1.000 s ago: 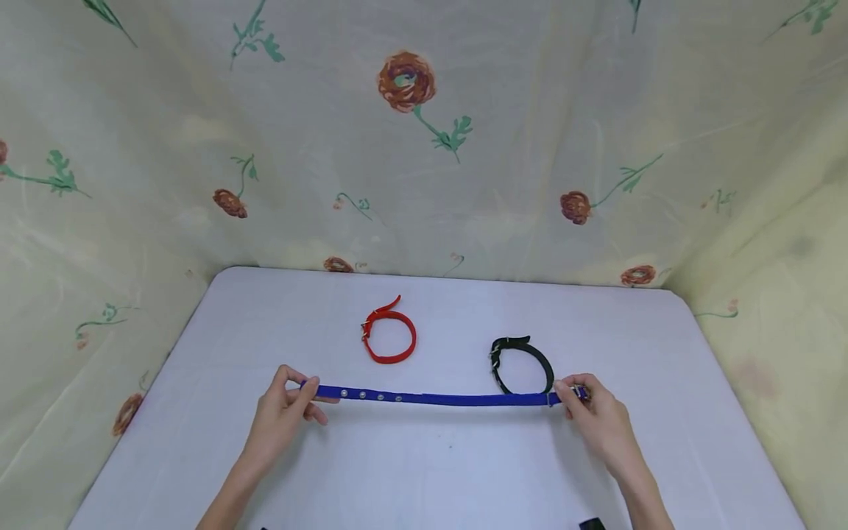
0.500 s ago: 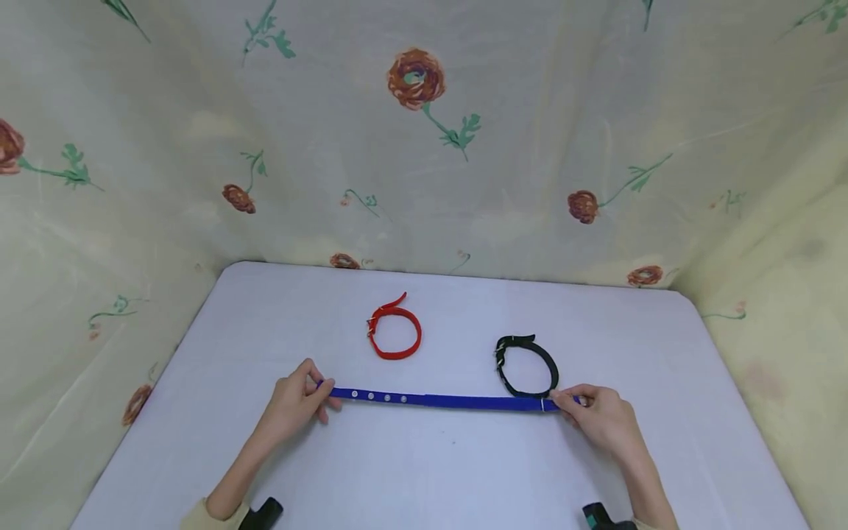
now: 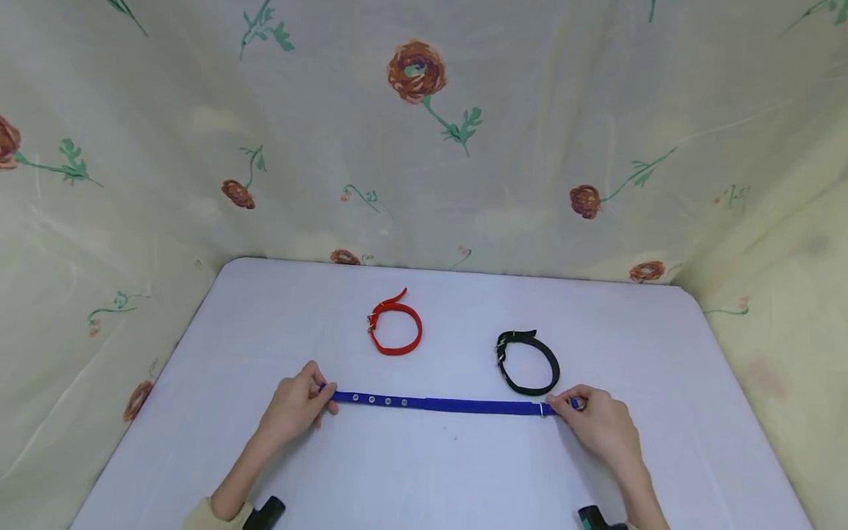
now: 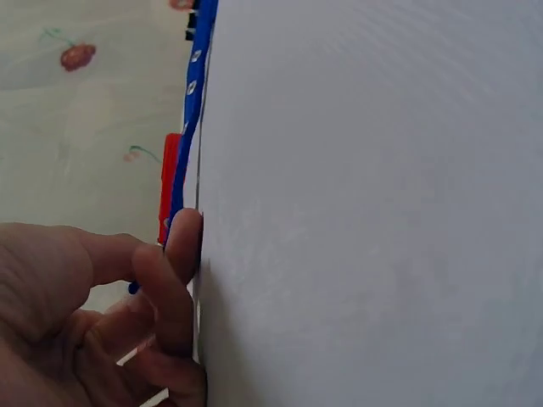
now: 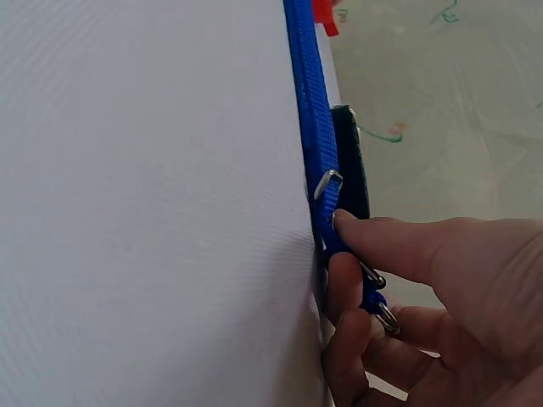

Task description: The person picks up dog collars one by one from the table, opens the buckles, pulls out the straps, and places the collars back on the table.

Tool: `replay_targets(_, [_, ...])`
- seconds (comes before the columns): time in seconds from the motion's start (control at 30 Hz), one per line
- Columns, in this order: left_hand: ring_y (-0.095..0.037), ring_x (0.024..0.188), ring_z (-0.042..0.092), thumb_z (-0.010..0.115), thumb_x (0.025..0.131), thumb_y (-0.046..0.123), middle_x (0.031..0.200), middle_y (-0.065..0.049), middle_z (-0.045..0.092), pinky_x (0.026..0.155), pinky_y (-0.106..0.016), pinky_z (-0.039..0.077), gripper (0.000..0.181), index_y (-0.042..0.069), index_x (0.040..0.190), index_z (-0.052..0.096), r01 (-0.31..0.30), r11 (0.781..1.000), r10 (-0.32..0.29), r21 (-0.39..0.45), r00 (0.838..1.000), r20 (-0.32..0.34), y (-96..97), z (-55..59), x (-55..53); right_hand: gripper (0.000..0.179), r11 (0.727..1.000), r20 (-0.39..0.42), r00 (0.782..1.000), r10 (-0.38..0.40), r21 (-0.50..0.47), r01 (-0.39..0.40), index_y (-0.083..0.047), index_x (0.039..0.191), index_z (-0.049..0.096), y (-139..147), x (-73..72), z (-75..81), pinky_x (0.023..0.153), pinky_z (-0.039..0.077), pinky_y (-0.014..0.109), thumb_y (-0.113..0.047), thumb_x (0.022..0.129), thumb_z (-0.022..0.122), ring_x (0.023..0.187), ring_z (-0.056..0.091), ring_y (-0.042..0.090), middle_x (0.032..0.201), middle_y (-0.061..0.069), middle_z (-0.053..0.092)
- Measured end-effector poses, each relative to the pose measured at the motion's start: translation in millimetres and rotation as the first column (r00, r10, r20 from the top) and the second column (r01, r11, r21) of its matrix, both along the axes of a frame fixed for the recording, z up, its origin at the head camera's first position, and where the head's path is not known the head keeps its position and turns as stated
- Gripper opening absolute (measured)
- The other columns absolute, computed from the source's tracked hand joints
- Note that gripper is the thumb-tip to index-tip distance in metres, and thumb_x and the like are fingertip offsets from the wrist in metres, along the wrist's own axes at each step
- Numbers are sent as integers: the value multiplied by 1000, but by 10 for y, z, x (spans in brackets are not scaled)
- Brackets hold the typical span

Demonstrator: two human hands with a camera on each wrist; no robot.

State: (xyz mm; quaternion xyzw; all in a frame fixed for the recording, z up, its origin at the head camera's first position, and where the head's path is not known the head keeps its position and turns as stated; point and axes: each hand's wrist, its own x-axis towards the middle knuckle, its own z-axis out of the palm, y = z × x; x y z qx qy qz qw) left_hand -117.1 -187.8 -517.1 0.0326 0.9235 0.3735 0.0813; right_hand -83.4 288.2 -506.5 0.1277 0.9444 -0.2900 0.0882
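A blue collar [image 3: 464, 405] is stretched out straight between both hands, close over the white table. My left hand [image 3: 291, 405] pinches its end beside a row of several metal eyelets. At the other end my right hand [image 3: 599, 423] pinches the strap by the metal loop; the buckle and a ring [image 5: 388, 318] show among the fingers in the right wrist view. Behind the strap, a red collar [image 3: 417, 335] lies fastened in a loop, its tip pointing to the back. A black collar [image 3: 555, 368], also looped, lies just behind the right part of the blue one.
The white table [image 3: 437, 478] has rounded back corners. A pale flowered curtain [image 3: 503, 110] hangs behind it and along both sides. Black wrist devices [image 3: 265, 513] show on the forearms at the lower edge.
The blue collar has come slightly nearer to me, so a gap now shows between it and the black collar. Both hands keep their pinch. The head view has shifted a little.
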Motion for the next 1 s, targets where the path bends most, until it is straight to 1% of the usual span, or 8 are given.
replay_targets(0.07, [-8, 53, 50, 68, 106, 19, 67, 8, 74, 51, -21, 33, 16, 9, 99, 58, -2, 998, 1, -70, 1000, -16, 22, -1, 10, 46, 1000, -3, 1000, -4, 15, 4, -7, 114, 78, -26, 6, 7, 55, 33, 32, -50, 98, 73, 66, 48, 18, 69, -1, 49])
replay_targets(0.17, [-8, 55, 46, 69, 106, 22, 63, 10, 69, 51, -22, 31, 18, 10, 99, 58, 3, 988, -10, -153, 999, -43, 40, -6, 24, 45, 1000, -5, 1000, -10, 28, 10, -7, 113, 78, -52, 15, 12, 54, 33, 32, -49, 98, 74, 65, 48, 18, 68, -1, 48])
replay_targets(0.4, [-10, 53, 46, 70, 105, 24, 58, 9, 63, 50, -24, 31, 21, 10, 98, 57, -3, 974, -19, -228, 995, -96, 58, 1, 42, 48, 998, 2, 1000, -24, 64, 24, -6, 113, 75, -52, 25, 17, 53, 34, 33, -51, 98, 73, 64, 49, 19, 68, 1, 51])
replay_targets(0.5, [-10, 51, 45, 70, 104, 26, 56, 8, 56, 49, -26, 33, 22, 10, 96, 56, -12, 962, -22, -271, 992, -122, 62, -5, 53, 52, 996, 17, 999, -34, 88, 32, -5, 112, 73, -38, 34, 24, 53, 36, 33, -55, 96, 74, 67, 53, 20, 72, 3, 57])
replay_targets(0.6, [-11, 51, 44, 72, 103, 26, 57, 5, 49, 48, -27, 33, 25, 10, 94, 55, -24, 954, -16, -297, 991, -134, 62, -10, 59, 57, 994, 24, 999, -42, 102, 39, -5, 111, 72, -18, 39, 27, 54, 39, 33, -59, 95, 74, 70, 56, 22, 78, 6, 66])
replay_targets(0.7, [-13, 52, 44, 73, 103, 28, 59, 2, 47, 48, -27, 31, 28, 8, 94, 54, -34, 952, 1, -306, 994, -107, 56, 2, 58, 61, 995, 25, 999, -46, 95, 44, -5, 112, 72, -1, 45, 23, 54, 40, 33, -63, 93, 75, 71, 57, 22, 79, 7, 67])
replay_targets(0.9, [-14, 51, 42, 72, 104, 32, 59, 0, 45, 49, -25, 28, 33, 5, 100, 52, -31, 950, 22, -310, 999, -31, 40, 40, 45, 66, 996, 2, 999, -42, 82, 42, -5, 114, 64, 33, 52, -10, 54, 37, 33, -66, 92, 75, 69, 53, 21, 73, 4, 55])
replay_targets(1.0, [-14, 51, 42, 73, 104, 32, 59, 0, 45, 49, -26, 29, 34, 5, 101, 53, -36, 953, 33, -301, 999, -15, 33, 51, 33, 66, 996, -8, 1000, -29, 80, 30, -6, 110, 60, 44, 46, -32, 54, 36, 34, -67, 92, 75, 68, 52, 21, 73, 4, 53])
